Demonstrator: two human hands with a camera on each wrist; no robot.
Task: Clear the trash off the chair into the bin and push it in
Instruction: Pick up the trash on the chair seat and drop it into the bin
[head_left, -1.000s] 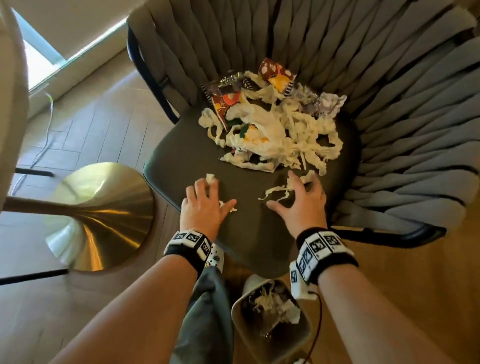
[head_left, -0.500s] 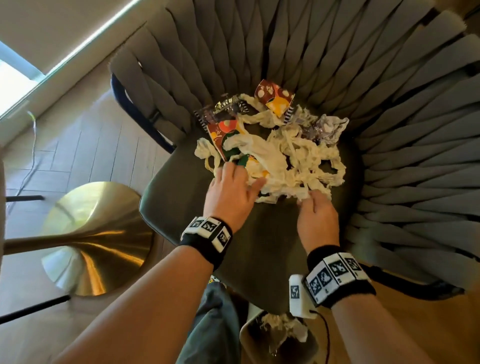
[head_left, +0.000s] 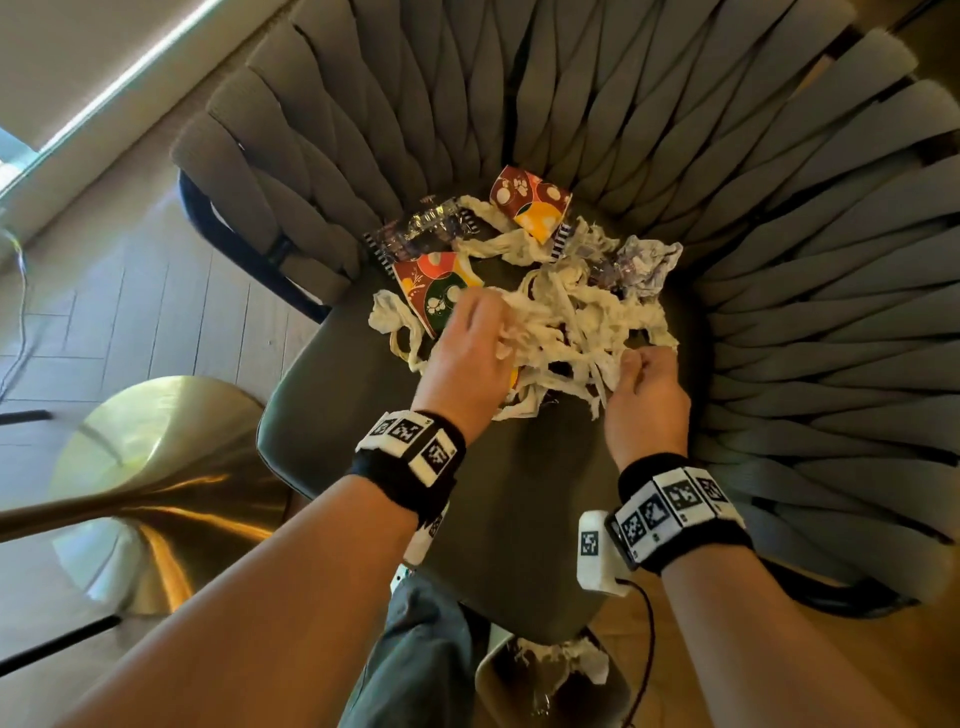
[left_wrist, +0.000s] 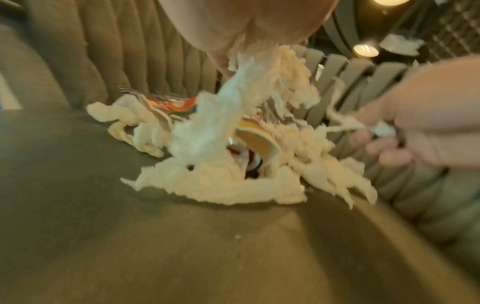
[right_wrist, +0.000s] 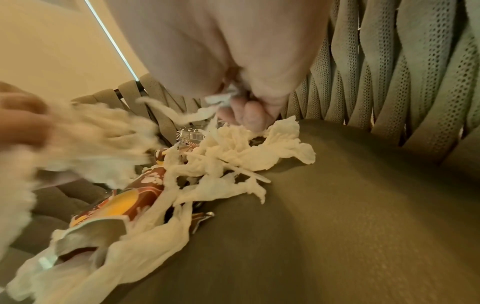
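A heap of white tissue strips (head_left: 571, 312) and coloured snack wrappers (head_left: 530, 202) lies at the back of the chair's dark seat (head_left: 509, 493). My left hand (head_left: 488, 332) is sunk into the heap's left side and grips a bunch of tissue (left_wrist: 233, 102), which rises off the pile. At the heap's near right edge, my right hand (head_left: 631, 364) pinches a few tissue strips (right_wrist: 215, 100) in curled fingers. The bin (head_left: 493, 696) stands on the floor under the seat's front edge, with tissue inside.
The chair's grey woven back (head_left: 779, 260) wraps round the seat on three sides. A brass table base (head_left: 156, 467) stands on the wooden floor to the left. A cable (head_left: 21, 312) lies at the far left, and my leg (head_left: 415, 649) is beside the bin.
Both hands went from the front of the seat forward into the heap and closed on tissue. The left hand's bunch now lifts off the pile.
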